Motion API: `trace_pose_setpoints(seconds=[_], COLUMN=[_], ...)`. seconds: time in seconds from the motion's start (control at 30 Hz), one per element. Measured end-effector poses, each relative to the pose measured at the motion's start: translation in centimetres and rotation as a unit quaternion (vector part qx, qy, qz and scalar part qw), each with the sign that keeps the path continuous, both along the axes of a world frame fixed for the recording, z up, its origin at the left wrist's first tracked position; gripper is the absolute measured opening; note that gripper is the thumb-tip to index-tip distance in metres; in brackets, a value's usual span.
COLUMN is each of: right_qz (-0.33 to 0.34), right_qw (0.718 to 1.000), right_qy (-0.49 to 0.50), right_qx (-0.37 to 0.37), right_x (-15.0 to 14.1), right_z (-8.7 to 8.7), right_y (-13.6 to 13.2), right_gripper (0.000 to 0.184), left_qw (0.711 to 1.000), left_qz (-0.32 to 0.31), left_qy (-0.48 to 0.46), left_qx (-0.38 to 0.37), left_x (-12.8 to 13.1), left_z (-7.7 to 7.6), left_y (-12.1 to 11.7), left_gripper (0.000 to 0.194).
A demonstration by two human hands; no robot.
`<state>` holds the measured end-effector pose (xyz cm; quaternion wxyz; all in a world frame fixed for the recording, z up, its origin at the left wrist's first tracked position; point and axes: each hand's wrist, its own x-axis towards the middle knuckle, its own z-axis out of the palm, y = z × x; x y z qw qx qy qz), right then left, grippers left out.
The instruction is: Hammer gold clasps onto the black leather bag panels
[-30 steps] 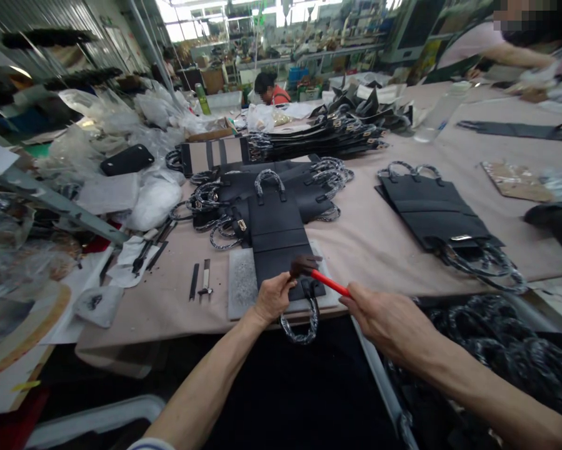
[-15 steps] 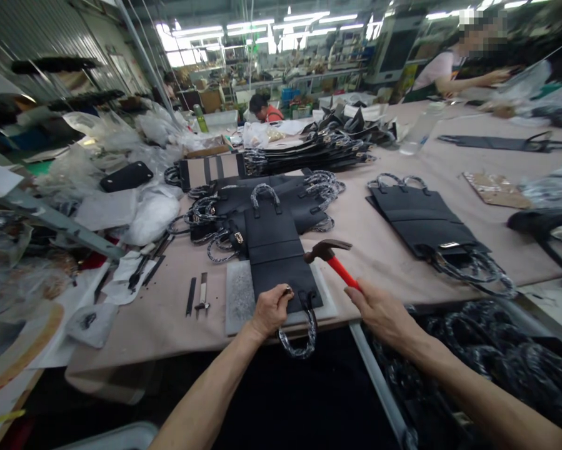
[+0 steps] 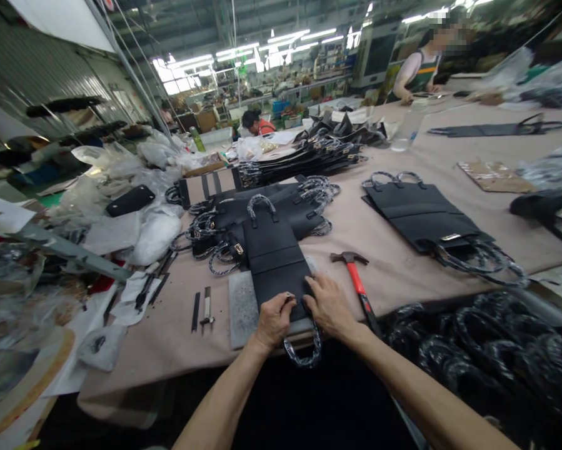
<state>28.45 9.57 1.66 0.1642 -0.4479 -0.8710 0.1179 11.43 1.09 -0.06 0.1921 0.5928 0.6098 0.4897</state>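
Observation:
A black handbag panel [image 3: 281, 256] lies on a grey slab [image 3: 244, 306] at the table's front edge. Its plastic-wrapped handle [image 3: 304, 361] hangs over that edge. My left hand [image 3: 275, 320] is closed in a pinch above the panel's near end, on a small metal piece [image 3: 289, 296] too small to name. My right hand [image 3: 330, 306] rests at the panel's right edge beside the handle, fingers apart, with no tool in it. To the right, a claw hammer [image 3: 356, 278] with a red and black handle lies on the table.
Left of the slab lie a metal hand tool [image 3: 207, 309] and a dark strip [image 3: 195, 311]. More bag panels [image 3: 205, 225] are piled behind, and others [image 3: 426, 212] lie right. Wrapped handles [image 3: 472, 350] fill the space below. A co-worker [image 3: 414, 75] stands across the table.
My right hand has put the hammer down on the table and moved left onto the panel. My left hand keeps its pinch. The view has shifted slightly.

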Motion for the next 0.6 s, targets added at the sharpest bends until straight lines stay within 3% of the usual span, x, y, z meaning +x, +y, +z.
trace_pose_setpoints(seconds=[0.1, 0.17, 0.23, 0.3, 0.4, 0.5, 0.6], right_qz=[0.007, 0.009, 0.015, 0.020, 0.015, 0.000, -0.032], right_qw=[1.000, 1.000, 1.000, 1.000, 1.000, 1.000, 0.998], right_qy=[-0.018, -0.022, -0.020, -0.014, -0.007, 0.002, 0.011], right_qx=[0.000, -0.001, -0.001, 0.000, 0.001, -0.016, -0.045], right_x=[-1.5, -1.4, -1.1, -0.9, -1.1, -1.4, -1.2], right_z=[-1.3, -1.9, -2.2, -2.3, -2.1, -1.2, 0.2], right_y=[-1.5, -1.7, -1.6, -1.3, -1.2, -1.6, -2.4], right_gripper=[0.049, 0.049, 0.049, 0.049, 0.049, 0.049, 0.052], left_qw=[0.985, 0.939, 0.907, 0.922, 0.945, 0.885, 0.831], left_qz=[0.075, 0.167, 0.216, 0.233, 0.297, 0.335, 0.331], left_qy=[-0.153, -0.300, -0.361, -0.309, -0.084, 0.147, 0.223], left_qx=[-0.026, 0.006, 0.039, 0.020, -0.107, -0.288, -0.388], left_x=[0.0, -0.8, -2.7, -5.3, -9.6, -12.7, -14.6], left_z=[1.3, 2.7, 4.4, 5.8, 6.7, 6.0, 4.5], left_y=[0.8, 1.7, 2.3, 2.0, 0.0, -2.4, -3.4], left_gripper=[0.019, 0.030, 0.034, 0.034, 0.026, 0.023, 0.044])
